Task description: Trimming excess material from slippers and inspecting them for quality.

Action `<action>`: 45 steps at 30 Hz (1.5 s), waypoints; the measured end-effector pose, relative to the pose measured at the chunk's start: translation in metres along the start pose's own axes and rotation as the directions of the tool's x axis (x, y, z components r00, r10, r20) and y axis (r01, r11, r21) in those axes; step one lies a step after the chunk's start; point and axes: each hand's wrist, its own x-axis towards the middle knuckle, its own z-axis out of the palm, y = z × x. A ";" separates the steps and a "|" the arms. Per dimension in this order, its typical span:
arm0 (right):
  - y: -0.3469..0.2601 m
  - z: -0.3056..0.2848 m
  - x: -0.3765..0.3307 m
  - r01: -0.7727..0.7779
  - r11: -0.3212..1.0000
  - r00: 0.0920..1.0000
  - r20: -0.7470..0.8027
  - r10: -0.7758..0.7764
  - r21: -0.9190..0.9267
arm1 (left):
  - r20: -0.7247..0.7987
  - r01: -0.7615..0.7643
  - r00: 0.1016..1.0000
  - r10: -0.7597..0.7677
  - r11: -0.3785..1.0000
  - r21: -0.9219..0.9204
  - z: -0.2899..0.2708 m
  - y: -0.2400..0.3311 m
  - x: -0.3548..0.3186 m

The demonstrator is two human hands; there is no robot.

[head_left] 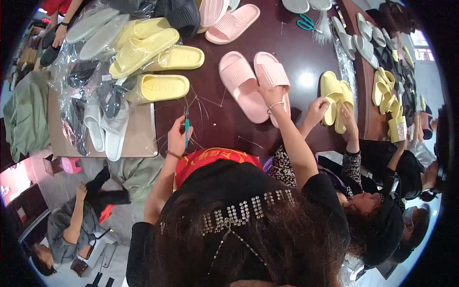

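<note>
Gripping green scissors [187, 135] in the curled fingers of the left hand [178, 137], with tips pointing away, well to the left of the pink slippers [235, 74] on the tabletop [299, 57]. Much nearer with the right hand [273, 95], set into the right slipper [271, 71] just behind its strap [276, 75], but impossible to tell from partly hidden fingers if pinching or merely touching. Lying side by side there, on long axes slanting slightly left toward the far toes.
</note>
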 end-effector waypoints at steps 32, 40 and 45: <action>-0.050 -0.020 -0.050 0.596 0.803 0.747 -0.364 -0.557 -0.006 | 0.616 0.206 0.748 0.247 0.797 -0.569 0.028 0.171 0.007; -0.062 -0.036 -0.078 0.660 0.743 0.684 -0.323 -0.654 -0.108 | 0.683 0.376 0.693 0.232 0.692 -0.616 0.038 0.188 0.011; -0.059 -0.036 -0.085 0.700 0.694 0.624 -0.331 -0.708 -0.166 | 0.604 0.284 0.756 0.253 0.704 -0.651 0.029 0.185 0.015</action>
